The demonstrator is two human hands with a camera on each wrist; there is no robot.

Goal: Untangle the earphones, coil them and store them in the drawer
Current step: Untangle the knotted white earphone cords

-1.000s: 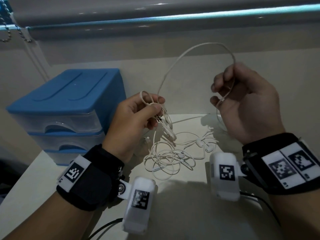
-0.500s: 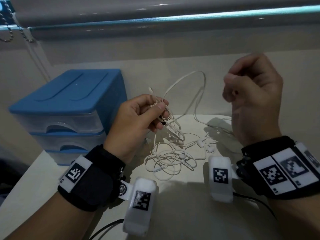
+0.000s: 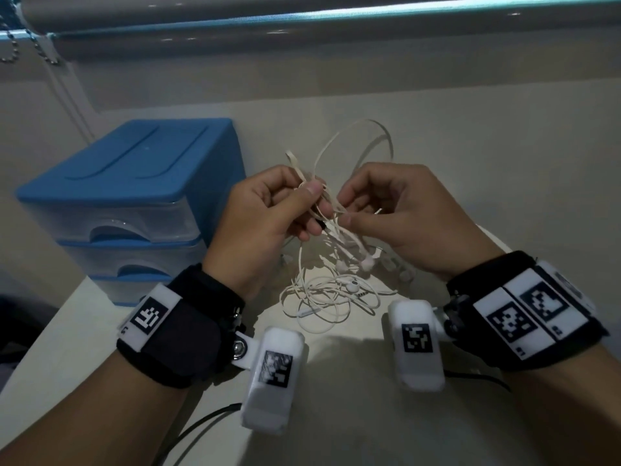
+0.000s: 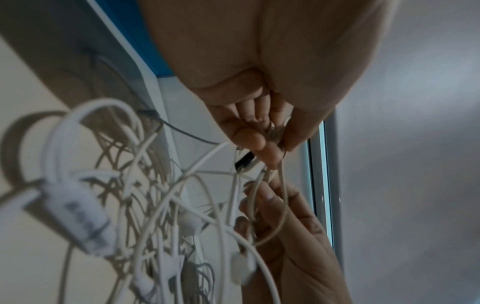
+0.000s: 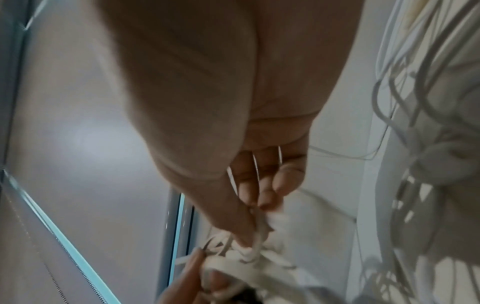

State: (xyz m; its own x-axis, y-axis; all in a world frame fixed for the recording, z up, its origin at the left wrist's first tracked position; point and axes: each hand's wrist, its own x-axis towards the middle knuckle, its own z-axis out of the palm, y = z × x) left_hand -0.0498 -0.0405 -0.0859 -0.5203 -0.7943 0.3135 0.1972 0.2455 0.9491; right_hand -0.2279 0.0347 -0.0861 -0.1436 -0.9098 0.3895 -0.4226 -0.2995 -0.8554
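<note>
Untangling is in hand: left hand (image 3: 268, 213) and right hand (image 3: 400, 210) both pinch the tangled white earphone cable (image 3: 331, 294); next, ease one loop free.

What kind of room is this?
Probably a desk by a window at home. A roller blind with a bead chain hangs above the pale tabletop, where a small blue drawer unit stands beside tangled earphones.
</note>
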